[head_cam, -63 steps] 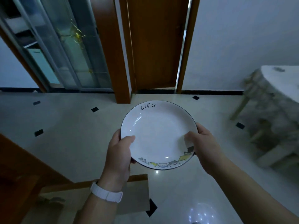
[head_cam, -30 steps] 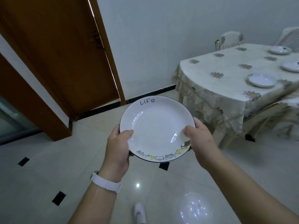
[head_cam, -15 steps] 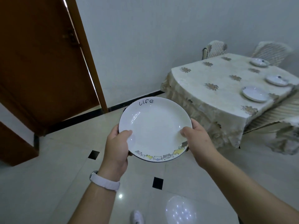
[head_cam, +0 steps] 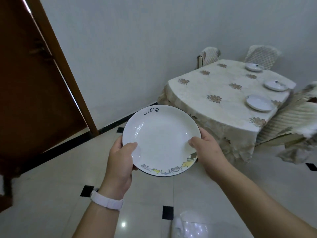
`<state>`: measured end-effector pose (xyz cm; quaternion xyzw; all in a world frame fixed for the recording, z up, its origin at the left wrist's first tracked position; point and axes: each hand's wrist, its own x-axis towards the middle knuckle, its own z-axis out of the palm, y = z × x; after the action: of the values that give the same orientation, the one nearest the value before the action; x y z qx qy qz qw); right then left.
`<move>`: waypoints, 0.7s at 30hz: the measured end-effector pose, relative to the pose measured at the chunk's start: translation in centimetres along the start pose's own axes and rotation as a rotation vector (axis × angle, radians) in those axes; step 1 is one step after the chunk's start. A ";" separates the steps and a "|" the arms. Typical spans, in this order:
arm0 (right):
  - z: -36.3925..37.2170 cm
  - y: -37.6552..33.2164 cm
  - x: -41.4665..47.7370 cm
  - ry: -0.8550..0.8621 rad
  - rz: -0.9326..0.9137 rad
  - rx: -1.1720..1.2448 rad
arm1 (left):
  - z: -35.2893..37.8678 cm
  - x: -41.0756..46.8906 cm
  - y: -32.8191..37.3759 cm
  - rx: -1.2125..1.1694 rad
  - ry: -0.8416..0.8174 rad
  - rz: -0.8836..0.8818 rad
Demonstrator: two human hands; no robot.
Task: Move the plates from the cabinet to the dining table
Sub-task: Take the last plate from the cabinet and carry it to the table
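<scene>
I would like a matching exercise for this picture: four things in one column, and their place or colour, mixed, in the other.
1 held plate
2 watch band
3 door
4 nearest table plate

a on the left wrist
b on the flowered tablecloth
c gripped by left hand and right hand
d brown wood

Pairs: 1-c, 2-a, 3-d, 4-b

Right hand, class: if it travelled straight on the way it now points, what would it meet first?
The right hand grips the plate at its right rim, so the plate comes first. Beyond that, its line seems to run over floor toward the wall, left of the dining table; depth is unclear.
</scene>
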<state>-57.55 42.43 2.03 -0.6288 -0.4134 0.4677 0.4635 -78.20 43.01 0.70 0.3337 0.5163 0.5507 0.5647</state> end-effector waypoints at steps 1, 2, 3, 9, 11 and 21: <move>-0.2 0.1 0.8 0.007 0.011 0.004 | 0.4 0.8 0.0 0.011 -0.011 -0.008; -0.3 0.2 1.7 0.015 0.024 0.006 | 0.9 1.6 -0.1 0.022 -0.021 -0.014; -0.5 0.3 2.8 0.023 0.036 0.008 | 1.4 2.6 -0.3 0.032 -0.032 -0.018; -2.0 -0.2 11.0 0.050 0.035 0.019 | 5.6 10.1 -0.9 0.075 -0.031 -0.025; -2.8 -0.5 14.2 0.056 0.036 0.030 | 7.8 13.2 -0.8 0.095 -0.039 -0.025; -12.9 -3.1 31.0 0.223 0.082 0.081 | 24.4 28.2 -1.1 0.198 -0.203 -0.075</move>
<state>-38.42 70.20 0.34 -0.6741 -0.3140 0.4295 0.5123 -58.59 74.80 -0.48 0.4222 0.5205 0.4391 0.5983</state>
